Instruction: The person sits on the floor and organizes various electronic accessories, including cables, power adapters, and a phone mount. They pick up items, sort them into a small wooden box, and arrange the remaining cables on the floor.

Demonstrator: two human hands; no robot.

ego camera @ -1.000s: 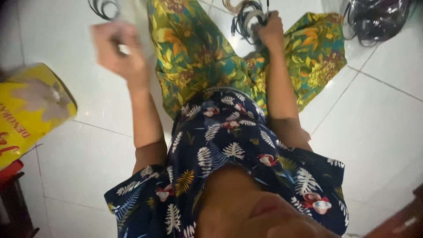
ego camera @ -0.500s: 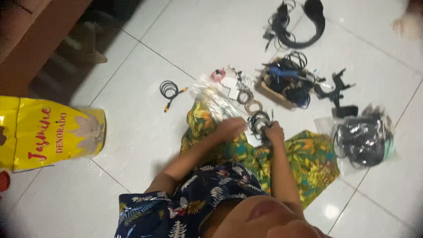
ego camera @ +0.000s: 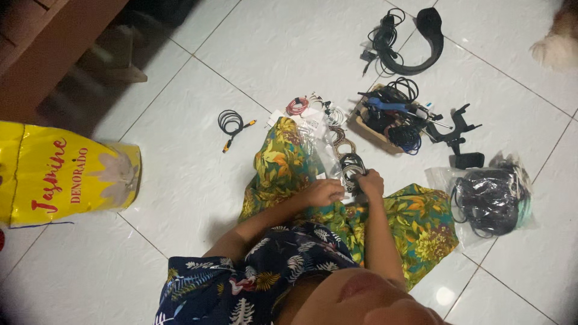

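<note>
On the left sat a yellow sack (ego camera: 66,177), cut off by the frame edge. A coiled black cable (ego camera: 230,122) lay alone on the white tile floor (ego camera: 289,54). The left hand (ego camera: 323,192) curled loosely beside a dark cable coil (ego camera: 351,164), steadying it; the right hand (ego camera: 371,182) closed on that coil above the knee. Fingertips stayed hidden. Farther right, a bagged cable bundle (ego camera: 489,201).

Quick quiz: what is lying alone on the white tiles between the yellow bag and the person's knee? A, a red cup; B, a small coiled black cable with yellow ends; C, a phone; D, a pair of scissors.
B: a small coiled black cable with yellow ends lies alone on the tiles, between the yellow bag and the person's knee.
</note>
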